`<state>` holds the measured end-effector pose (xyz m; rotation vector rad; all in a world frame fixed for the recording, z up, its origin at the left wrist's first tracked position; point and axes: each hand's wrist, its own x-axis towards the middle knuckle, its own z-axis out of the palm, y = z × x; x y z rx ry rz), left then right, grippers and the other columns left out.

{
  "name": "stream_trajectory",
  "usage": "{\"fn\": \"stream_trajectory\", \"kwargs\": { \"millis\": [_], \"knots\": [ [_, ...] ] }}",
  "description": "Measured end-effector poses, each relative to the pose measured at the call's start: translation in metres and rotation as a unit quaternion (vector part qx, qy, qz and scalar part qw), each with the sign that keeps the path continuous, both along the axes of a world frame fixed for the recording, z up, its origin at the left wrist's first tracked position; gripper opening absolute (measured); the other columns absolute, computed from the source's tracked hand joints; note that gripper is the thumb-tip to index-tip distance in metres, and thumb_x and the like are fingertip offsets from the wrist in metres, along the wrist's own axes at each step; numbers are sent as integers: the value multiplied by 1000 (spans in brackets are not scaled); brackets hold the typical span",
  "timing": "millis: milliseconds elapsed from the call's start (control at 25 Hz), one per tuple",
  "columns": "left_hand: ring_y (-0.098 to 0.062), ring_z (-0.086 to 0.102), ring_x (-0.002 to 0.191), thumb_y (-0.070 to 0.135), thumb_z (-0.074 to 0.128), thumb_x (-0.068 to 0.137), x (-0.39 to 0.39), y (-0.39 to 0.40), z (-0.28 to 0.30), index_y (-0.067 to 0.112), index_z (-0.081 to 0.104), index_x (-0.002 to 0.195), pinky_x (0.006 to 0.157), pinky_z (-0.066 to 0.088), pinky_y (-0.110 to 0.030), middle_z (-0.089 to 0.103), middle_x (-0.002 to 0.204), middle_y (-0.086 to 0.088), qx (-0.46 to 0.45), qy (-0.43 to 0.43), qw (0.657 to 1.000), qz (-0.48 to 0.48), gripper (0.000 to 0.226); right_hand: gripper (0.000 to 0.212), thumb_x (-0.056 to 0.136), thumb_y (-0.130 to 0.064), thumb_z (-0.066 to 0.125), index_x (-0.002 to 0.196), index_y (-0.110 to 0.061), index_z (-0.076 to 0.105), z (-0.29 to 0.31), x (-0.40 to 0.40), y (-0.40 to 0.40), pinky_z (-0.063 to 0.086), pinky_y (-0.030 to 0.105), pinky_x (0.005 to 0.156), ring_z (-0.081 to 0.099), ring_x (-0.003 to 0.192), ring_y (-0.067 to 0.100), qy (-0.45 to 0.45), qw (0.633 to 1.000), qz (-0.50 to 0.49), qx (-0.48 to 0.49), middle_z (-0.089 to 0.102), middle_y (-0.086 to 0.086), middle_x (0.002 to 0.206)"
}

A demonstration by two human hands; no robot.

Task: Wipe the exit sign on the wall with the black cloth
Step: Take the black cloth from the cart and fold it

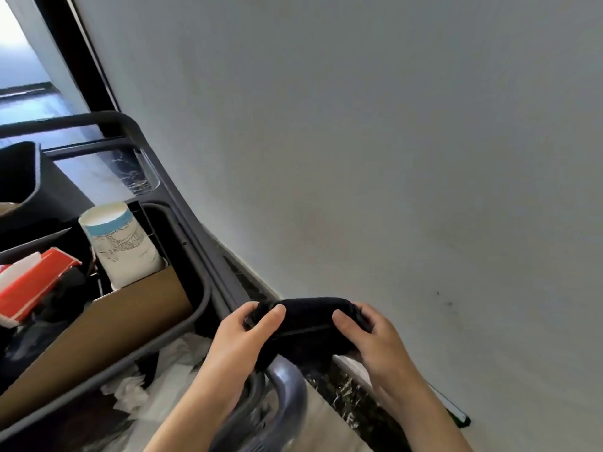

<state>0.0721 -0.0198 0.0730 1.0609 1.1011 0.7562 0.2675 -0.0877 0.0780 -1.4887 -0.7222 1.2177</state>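
- At the lower centre of the frame, the black cloth (305,324) is bunched into a thick roll and held between both hands, close in front of the grey wall (375,141).
- The left hand (243,340) closes on the cloth's left end, thumb laid over the top and fingers curled behind.
- The right hand (368,337) closes on the right end the same way, thumb on the near face of the cloth.
- At the left of the frame stands a dark grey cart (182,203) with a rounded rail, just beside the wall.
- In the cart, a white tub with a blue band (122,246) stands upright behind a brown cardboard sheet (107,331); a red and white box (31,285) lies tilted at the far left.
- Crumpled white material (153,380) lies low in the cart, near the left forearm.
- The exit sign cannot be made out on the wall.
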Motion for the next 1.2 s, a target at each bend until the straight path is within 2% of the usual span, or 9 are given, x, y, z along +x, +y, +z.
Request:
{"fn": "stream_trajectory", "kwargs": {
  "millis": [80,200,320,400,520,680,920,1080,1200],
  "knots": [
    [-32,77,88,45,88,76,30,-16,8,21,79,87,77,58,-41,79,92,-18,-13,-33,999,-33,28,36,63,-38,80,91,-17,74,6,23,-29,58,32,69,74,88,24,55,997,-53,12,77,9,92],
    [-33,78,89,45,84,63,72,-43,14,17,79,90,66,62,-30,80,95,-18,-32,-64,994,-84,39,45,64,-29,81,103,-9,70,12,54,-74,58,34,71,72,94,27,114,989,-96,20,76,13,101],
    [-35,77,90,36,80,68,116,-78,20,9,77,98,62,62,-30,79,98,-21,-46,-86,988,-124,40,48,68,-20,79,113,-5,67,12,81,-125,58,37,77,70,102,30,174,976,-129,33,73,17,111],
    [-37,77,94,34,78,72,142,-101,24,7,76,103,69,63,-38,79,101,-22,-44,-88,982,-159,42,48,73,-18,76,117,-5,66,5,93,-156,57,43,83,68,105,33,224,962,-152,33,72,18,114],
    [-39,75,101,34,77,75,173,-130,24,8,77,104,93,57,-53,77,107,-23,-48,-90,975,-197,39,53,73,-27,71,122,-12,63,-7,103,-189,54,47,86,69,105,33,298,936,-186,33,71,16,117],
    [-37,75,102,32,75,77,208,-158,13,10,78,100,95,56,-50,77,106,-23,-46,-70,968,-238,32,51,79,-32,66,126,-14,59,-24,117,-222,53,48,84,71,101,28,341,911,-224,63,71,15,119],
    [-30,77,94,14,72,93,246,-171,-32,14,77,99,83,59,-41,81,96,-14,-27,10,964,-265,7,51,72,-14,76,120,-7,63,-62,138,-240,56,48,78,70,100,35,359,867,-337,80,71,21,114],
    [-30,76,93,13,71,94,269,-172,-88,23,81,87,87,59,-45,80,94,-15,-56,52,960,-270,16,48,64,-11,76,111,-9,68,-111,153,-236,59,47,67,71,94,38,374,816,-436,70,73,23,108],
    [-24,77,88,19,67,97,282,-167,-140,20,82,88,81,56,-38,81,93,-12,-98,70,956,-267,17,45,65,-10,75,109,-8,69,-160,163,-229,59,41,59,73,87,35,407,785,-463,62,74,22,104]
  ]
}}
